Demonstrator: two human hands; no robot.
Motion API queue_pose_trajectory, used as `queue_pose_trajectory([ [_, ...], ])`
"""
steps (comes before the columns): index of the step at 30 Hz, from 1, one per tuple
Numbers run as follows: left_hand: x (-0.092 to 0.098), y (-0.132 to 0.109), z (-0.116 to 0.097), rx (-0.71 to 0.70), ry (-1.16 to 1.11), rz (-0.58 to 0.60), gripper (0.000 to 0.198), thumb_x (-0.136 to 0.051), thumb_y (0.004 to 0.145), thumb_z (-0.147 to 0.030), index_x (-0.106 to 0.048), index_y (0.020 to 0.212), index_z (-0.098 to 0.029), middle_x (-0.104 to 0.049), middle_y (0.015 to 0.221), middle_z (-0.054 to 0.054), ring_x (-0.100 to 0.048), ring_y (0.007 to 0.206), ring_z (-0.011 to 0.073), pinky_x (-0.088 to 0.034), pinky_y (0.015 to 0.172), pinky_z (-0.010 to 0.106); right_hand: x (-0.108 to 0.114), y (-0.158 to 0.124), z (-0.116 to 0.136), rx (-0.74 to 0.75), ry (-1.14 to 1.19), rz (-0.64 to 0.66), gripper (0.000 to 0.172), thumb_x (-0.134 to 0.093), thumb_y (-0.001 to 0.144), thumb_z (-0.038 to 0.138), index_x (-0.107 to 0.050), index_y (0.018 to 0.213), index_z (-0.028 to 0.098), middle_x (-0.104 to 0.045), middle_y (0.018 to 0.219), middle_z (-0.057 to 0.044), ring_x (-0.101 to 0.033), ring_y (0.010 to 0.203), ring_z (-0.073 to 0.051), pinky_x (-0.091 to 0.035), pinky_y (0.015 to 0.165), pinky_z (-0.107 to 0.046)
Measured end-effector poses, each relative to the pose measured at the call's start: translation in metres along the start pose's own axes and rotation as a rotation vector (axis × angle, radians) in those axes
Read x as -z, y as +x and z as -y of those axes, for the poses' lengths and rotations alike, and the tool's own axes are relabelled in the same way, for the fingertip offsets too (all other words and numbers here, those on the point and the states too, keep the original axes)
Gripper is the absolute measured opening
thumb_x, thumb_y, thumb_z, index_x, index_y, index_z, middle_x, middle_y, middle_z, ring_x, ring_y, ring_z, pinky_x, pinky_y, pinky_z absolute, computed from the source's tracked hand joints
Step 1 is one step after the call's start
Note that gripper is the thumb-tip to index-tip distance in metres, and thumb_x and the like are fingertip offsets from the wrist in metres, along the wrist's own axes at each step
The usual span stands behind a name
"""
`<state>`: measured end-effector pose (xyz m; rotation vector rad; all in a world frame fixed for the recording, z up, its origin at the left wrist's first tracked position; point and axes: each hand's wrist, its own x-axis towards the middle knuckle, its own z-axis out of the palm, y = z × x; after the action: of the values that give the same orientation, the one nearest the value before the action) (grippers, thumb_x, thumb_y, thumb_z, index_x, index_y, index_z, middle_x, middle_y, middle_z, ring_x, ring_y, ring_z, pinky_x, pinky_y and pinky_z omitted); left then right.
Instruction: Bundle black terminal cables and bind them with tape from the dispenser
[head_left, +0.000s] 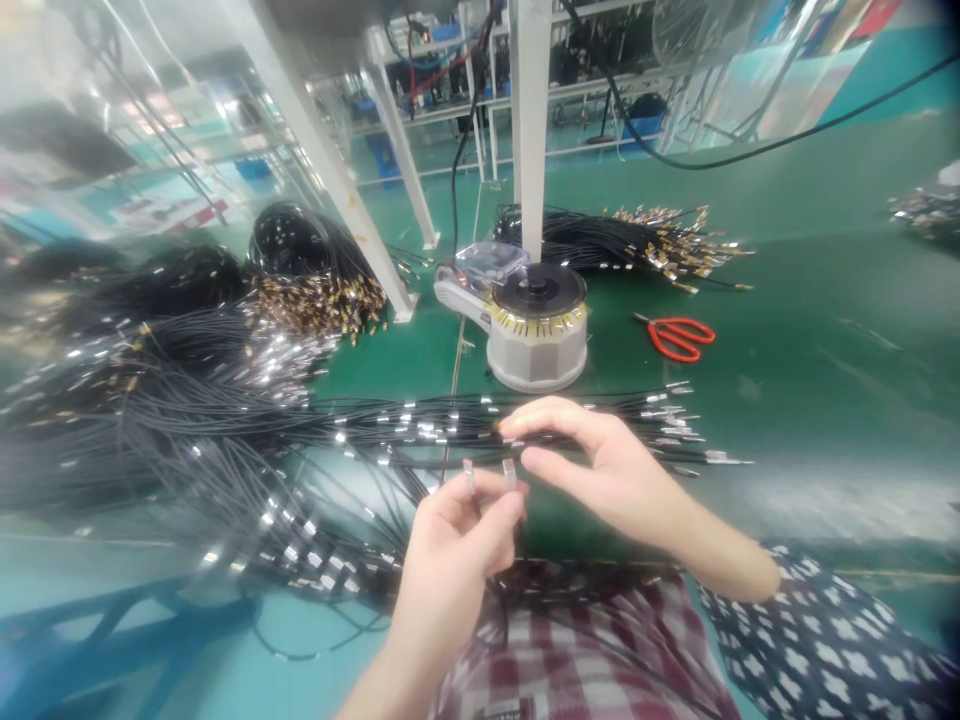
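Near the front edge of the green table, my left hand [465,540] is closed, thumb pressed to fingers, with two small silvery tabs [509,473] standing up at its fingertips. What they are attached to is hard to make out. My right hand [600,460] reaches in from the right, thumb and fingers apart, its fingertips over a bundle of black cables [375,420] with white labels. Nothing shows clearly between those fingers. Behind the hands stands a round white label dispenser [537,350] with a black top and yellow-edged tabs around it.
Red-handled scissors [682,335] lie right of the dispenser. More black cables with gold ends [667,245] rest behind it. Large cable heaps [187,280] fill the left. White metal posts [532,130] rise from the table [810,380]. A black cable hangs across the upper right.
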<state>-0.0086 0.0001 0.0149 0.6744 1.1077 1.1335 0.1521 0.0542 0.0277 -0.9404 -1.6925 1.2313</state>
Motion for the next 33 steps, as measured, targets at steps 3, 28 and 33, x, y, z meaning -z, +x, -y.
queue_pose_trajectory([
  [3, -0.001, -0.001, 0.000, 0.008, 0.004, -0.014, 0.019, -0.077, 0.073, -0.027, -0.065, 0.073, -0.013, -0.063, 0.067, 0.003, -0.029, 0.039, -0.0007, -0.017, 0.041, 0.019, -0.001, -0.003, -0.003, -0.119, 0.129, -0.083, 0.008, -0.064, 0.083, 0.021, -0.065, 0.090, 0.019, -0.070, 0.096, -0.004, -0.064, 0.090, -0.019, -0.050, 0.085, -0.034],
  [28, -0.004, 0.000, 0.000, 0.035, 0.092, 0.001, 0.027, -0.076, 0.073, -0.039, -0.068, 0.079, -0.015, -0.058, 0.062, 0.001, -0.027, 0.044, 0.0029, -0.018, 0.046, 0.022, 0.201, 0.048, -0.112, -0.503, -1.012, -0.333, 0.028, -0.058, 0.092, 0.030, -0.059, 0.117, 0.016, -0.059, 0.122, -0.010, -0.061, 0.103, -0.022, -0.052, 0.087, -0.042],
  [33, -0.007, -0.004, 0.000, -0.007, 0.075, -0.001, 0.025, -0.075, 0.074, -0.037, -0.068, 0.079, -0.014, -0.060, 0.061, 0.002, -0.026, 0.043, 0.0027, -0.015, 0.045, 0.023, 0.207, 0.053, -0.104, -0.563, -0.840, -0.308, 0.022, -0.062, 0.089, 0.028, -0.065, 0.106, 0.012, -0.066, 0.105, -0.010, -0.065, 0.087, -0.020, -0.055, 0.075, -0.036],
])
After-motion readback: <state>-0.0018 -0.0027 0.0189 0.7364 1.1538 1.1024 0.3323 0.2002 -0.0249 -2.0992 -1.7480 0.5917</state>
